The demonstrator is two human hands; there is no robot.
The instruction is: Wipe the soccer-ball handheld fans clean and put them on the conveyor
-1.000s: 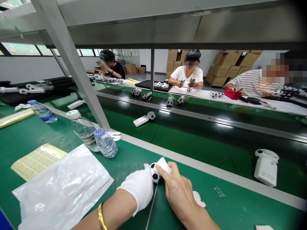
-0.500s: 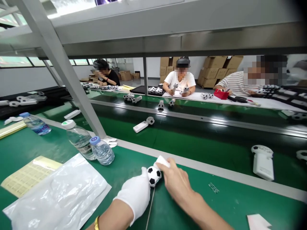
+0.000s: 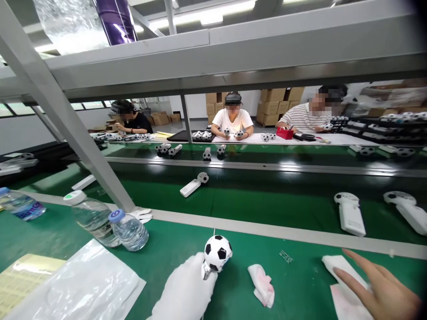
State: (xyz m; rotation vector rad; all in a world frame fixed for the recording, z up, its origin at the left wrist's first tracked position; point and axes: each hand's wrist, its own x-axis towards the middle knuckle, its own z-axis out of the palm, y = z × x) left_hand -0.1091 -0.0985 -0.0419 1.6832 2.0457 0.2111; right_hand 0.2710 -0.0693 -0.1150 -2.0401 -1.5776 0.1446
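Note:
My left hand, in a white glove, is closed around a white device with a soccer-ball head. The black-and-white ball points up and away from me, and the glove hides most of the rest. My bare right hand is at the far right with thumb and fingers spread. It hovers over or touches a folded white cloth with a pink stain; I cannot tell which. Between my hands, a crumpled white cloth with pink marks lies on the green table.
Bottles and a plastic bag lie at left. A slanted metal post rises there beneath a shelf beam. Beyond the pale ledge, more soccer-ball devices lie on the green belt. Several people work opposite.
My right hand has left the soccer-ball device and moved right to the folded cloth. The crumpled cloth now lies on the table. My left hand still holds the device; the view has shifted.

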